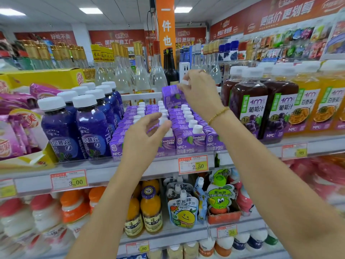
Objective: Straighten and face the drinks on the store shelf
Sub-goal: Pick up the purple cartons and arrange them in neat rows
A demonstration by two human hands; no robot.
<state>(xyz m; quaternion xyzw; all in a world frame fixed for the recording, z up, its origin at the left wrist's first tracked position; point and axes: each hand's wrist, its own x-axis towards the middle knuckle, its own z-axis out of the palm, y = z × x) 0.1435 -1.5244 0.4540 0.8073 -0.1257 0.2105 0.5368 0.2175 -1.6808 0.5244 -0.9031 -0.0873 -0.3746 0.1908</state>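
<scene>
Head view, and closest to us, low down, we've got orange juice bottles (150, 212) and a lemon-face pouch (183, 214) on the level below. Up one level, the grey shelf rail (112, 170) carries a 3.00 price tag (69, 181) and a 2.50 price tag (193, 164). Right above that rail sits our block of purple cartons (188, 141), white caps up, packed in rows running back from the front edge. Our left hand (144, 137) is over the front left part of the block, fingers loosely spread and gripping nothing. Its thumb is close by a white cap, and we can't tell whether it touches. Blue bottles (89, 128) stand just left of the cartons, dark grape juice bottles (248, 107) just right, and yellow juice bottles (308, 109) beyond those. Further back, our right hand (199, 94), gold bracelet (218, 114) on the wrist, reaches over the block to the rear. There its fingertips pinch the white cap of a raised carton (171, 97), which stands higher than its neighbours at the back of the block. The cartons lie between and beneath our two hands, left in front, right behind. Past all that, clear glass bottles (141, 77) and a dark bottle (170, 69) stand on the far side
</scene>
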